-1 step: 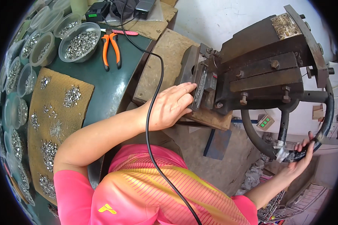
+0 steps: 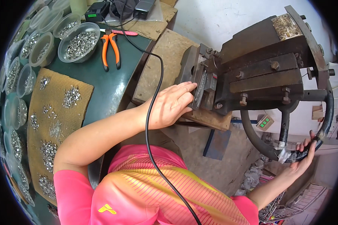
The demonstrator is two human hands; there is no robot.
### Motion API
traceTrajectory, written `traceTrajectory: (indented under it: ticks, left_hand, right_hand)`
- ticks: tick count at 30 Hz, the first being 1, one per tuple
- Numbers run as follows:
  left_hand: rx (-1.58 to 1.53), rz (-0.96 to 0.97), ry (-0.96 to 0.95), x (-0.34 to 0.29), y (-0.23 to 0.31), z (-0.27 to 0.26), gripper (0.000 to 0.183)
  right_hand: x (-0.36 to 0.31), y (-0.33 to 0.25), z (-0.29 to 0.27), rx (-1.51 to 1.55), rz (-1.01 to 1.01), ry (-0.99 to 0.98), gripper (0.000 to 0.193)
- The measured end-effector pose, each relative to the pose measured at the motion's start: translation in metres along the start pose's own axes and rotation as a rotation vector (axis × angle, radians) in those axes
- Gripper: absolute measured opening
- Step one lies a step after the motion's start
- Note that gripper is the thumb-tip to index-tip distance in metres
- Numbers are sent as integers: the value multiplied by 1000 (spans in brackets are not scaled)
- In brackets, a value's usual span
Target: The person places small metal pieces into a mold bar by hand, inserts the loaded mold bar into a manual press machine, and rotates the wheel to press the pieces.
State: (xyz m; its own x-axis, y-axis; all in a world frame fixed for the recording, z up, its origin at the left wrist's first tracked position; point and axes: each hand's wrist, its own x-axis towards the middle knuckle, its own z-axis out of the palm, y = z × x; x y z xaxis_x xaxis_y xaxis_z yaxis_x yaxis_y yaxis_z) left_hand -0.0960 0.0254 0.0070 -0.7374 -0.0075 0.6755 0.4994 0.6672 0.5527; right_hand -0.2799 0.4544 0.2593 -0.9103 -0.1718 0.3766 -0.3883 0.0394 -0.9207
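A dark, bolted metal hand press (image 2: 251, 43) stands to the right on a wooden board (image 2: 169, 47). My left hand (image 2: 172, 104) lies at the press's metal die block (image 2: 200, 88), fingers together and their tips at its near edge. Whatever those fingertips may pinch is hidden. At the lower right my right hand (image 2: 305, 153) is wrapped round the rim of the press's black handwheel (image 2: 256, 138). Clear wrapping (image 2: 284, 154) covers the rim close beside that hand.
On the green table (image 2: 112, 88) stand several plastic tubs (image 2: 79, 56) of small metal parts. A tan mat (image 2: 64, 116) carries more piles. Orange-handled pliers (image 2: 110, 50) lie near the back. A black cable (image 2: 149, 112) hangs across my left forearm.
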Motion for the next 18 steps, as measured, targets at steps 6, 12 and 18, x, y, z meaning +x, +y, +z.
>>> traceTrajectory:
  ticks: [6,12,18]
  left_hand:
    - [-29,39,48,10,-23,11,35]
    - [-65,18,42,16,-27,17,33]
    - [-82,-28,51,18,-23,16,34]
  right_hand:
    - [26,-26,0,-44,76,-25,50]
    - [46,-36,-16,-24,101,-118,53]
    - [50,-38,-14,-23,84,-123,52]
